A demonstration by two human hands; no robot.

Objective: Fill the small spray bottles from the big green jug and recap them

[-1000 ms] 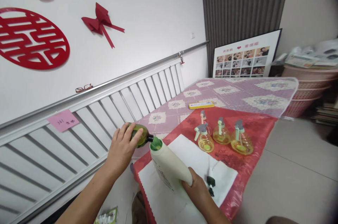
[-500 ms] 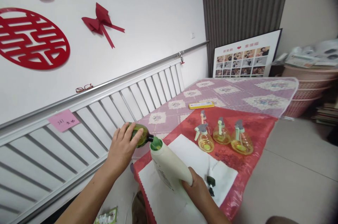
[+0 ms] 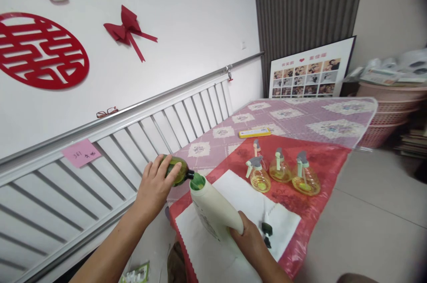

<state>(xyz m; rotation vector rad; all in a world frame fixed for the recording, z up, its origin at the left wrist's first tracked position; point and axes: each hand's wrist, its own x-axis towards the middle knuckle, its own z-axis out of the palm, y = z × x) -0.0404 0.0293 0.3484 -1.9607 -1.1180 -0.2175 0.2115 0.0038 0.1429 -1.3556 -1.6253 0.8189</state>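
Observation:
My left hand (image 3: 156, 180) is wrapped around a dark green bottle (image 3: 178, 171), tilted with its black threaded neck down to the right. That neck meets the mouth of a large pale jug (image 3: 213, 205), where something green (image 3: 197, 182) shows inside the rim. I cannot make out whether liquid is flowing. The jug leans, mouth toward the bottle, and my right hand (image 3: 248, 236) is closed around its side; part of its grip is hidden. A dark green pump head (image 3: 267, 229) lies on the white cloth (image 3: 283, 220), right of the jug.
Several clear spray bottles (image 3: 280, 169) with yellow liquid stand on the red cloth (image 3: 320, 176). Behind them a yellow flat case (image 3: 254, 133) lies on the patterned tablecloth (image 3: 287, 114). A white radiator (image 3: 133, 149) runs along the left; stacked pink baskets (image 3: 383, 118) stand at right.
Both hands, the bottle and the jug stay in nearly the same positions. Only a very slight shift of the whole view shows.

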